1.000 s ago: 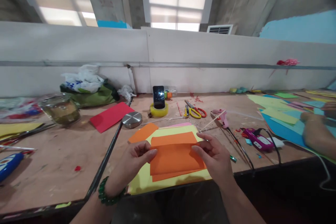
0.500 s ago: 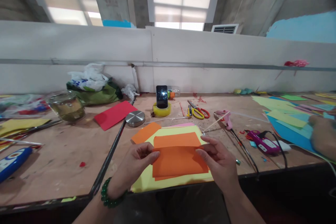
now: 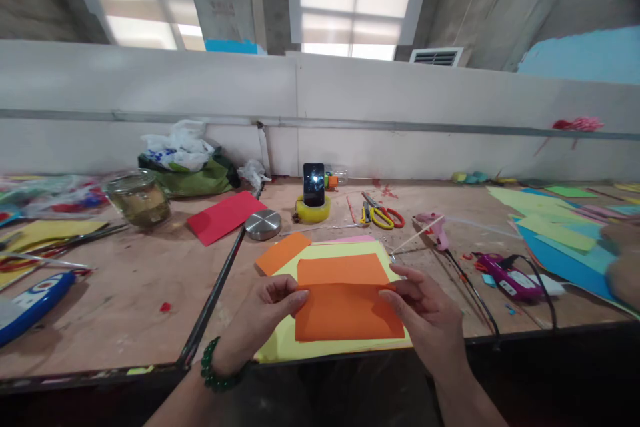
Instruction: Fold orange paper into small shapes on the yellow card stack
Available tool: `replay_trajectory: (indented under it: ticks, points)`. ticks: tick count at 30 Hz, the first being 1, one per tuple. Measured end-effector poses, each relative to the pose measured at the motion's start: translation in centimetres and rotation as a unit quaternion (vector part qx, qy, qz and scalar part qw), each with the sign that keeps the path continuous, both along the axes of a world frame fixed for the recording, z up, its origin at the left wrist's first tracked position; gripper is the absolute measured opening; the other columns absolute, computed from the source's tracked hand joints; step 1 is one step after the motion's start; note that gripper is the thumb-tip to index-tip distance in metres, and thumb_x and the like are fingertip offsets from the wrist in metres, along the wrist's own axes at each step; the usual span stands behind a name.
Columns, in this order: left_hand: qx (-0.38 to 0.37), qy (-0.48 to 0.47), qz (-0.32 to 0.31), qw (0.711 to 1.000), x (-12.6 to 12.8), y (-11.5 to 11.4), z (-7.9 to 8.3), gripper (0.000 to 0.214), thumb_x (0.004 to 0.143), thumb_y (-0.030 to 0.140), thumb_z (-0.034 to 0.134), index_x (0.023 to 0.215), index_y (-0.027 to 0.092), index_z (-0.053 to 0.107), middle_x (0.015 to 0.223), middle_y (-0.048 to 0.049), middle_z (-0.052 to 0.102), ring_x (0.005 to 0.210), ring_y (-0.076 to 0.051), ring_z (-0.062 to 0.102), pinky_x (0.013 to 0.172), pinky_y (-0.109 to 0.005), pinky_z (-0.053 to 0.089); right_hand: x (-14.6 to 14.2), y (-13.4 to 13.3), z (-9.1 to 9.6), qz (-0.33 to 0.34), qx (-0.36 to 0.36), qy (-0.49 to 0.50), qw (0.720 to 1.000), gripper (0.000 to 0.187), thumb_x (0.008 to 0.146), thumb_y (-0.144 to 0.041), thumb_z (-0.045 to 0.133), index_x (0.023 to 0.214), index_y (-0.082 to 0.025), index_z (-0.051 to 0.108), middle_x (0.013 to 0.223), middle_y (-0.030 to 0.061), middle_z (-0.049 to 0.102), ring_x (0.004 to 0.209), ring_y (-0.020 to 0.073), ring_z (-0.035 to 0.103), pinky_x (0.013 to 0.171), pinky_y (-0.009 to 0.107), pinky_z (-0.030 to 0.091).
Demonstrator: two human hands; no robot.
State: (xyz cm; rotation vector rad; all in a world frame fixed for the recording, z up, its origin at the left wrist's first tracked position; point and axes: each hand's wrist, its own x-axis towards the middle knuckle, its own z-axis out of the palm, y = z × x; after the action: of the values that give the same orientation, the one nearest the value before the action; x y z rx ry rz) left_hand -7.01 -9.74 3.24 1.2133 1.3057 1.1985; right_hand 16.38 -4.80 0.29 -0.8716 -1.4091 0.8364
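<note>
My left hand (image 3: 270, 307) pinches the left edge of an orange sheet of paper (image 3: 347, 300), with a green bead bracelet (image 3: 213, 367) on that wrist. The right edge of the same sheet is pinched by my right hand (image 3: 425, 310). The near half of the orange sheet is folded up over the far half, fold along the near edge. It lies on a yellow sheet (image 3: 280, 343) at the table's near edge. A smaller orange piece (image 3: 283, 252) lies just beyond on the left.
Scissors (image 3: 380, 213), a phone standing in a yellow tape roll (image 3: 313, 197), a steel lid (image 3: 263, 223), red paper (image 3: 225, 215) and a glass jar (image 3: 140, 199) lie farther back. Two glue guns (image 3: 505, 273) with cords sit right. Another person's arm (image 3: 623, 260) rests on blue and green sheets (image 3: 555, 240).
The near flap of the orange sheet has been brought farther up over the far half, and both hands slid with it. The view has shifted a little.
</note>
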Motion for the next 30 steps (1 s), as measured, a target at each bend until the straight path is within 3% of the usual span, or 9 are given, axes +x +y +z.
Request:
replay_trajectory:
  ticks: [12,23,30]
  points:
    - [0.031,-0.033,0.047,0.998,-0.1,0.0,-1.7,0.028,0.06,0.037,0.076,0.061,0.016,0.058,0.059,0.0034,0.049,0.059,-0.01,0.04,0.054,-0.021,0.034,0.1,0.0,0.0,-0.014,0.026,-0.033,0.999,0.027,0.074,-0.029,0.074,0.099,-0.02,0.067,0.066,0.0008,0.072,0.059,0.0152,0.069,0.055,0.02,0.057]
    - [0.023,-0.033,0.037,0.998,0.2,-0.4,-0.6,0.037,0.059,0.041,0.076,0.054,0.017,0.049,0.053,0.006,0.042,0.054,-0.008,0.036,0.052,-0.02,0.033,0.0,0.0,-0.2,-0.006,0.014,-0.02,1.0,0.028,0.073,-0.029,0.074,0.099,-0.02,0.066,0.066,0.0006,0.072,0.058,0.0147,0.069,0.055,0.02,0.057]
    - [0.025,-0.018,0.032,0.999,0.2,-0.6,-0.7,0.034,0.061,0.043,0.074,0.057,0.017,0.052,0.055,0.0048,0.043,0.056,-0.01,0.037,0.052,-0.021,0.033,0.0,0.1,-0.3,-0.008,0.001,-0.017,1.0,0.031,0.073,-0.033,0.075,0.099,-0.019,0.066,0.064,0.001,0.071,0.058,0.0161,0.068,0.055,0.023,0.057]
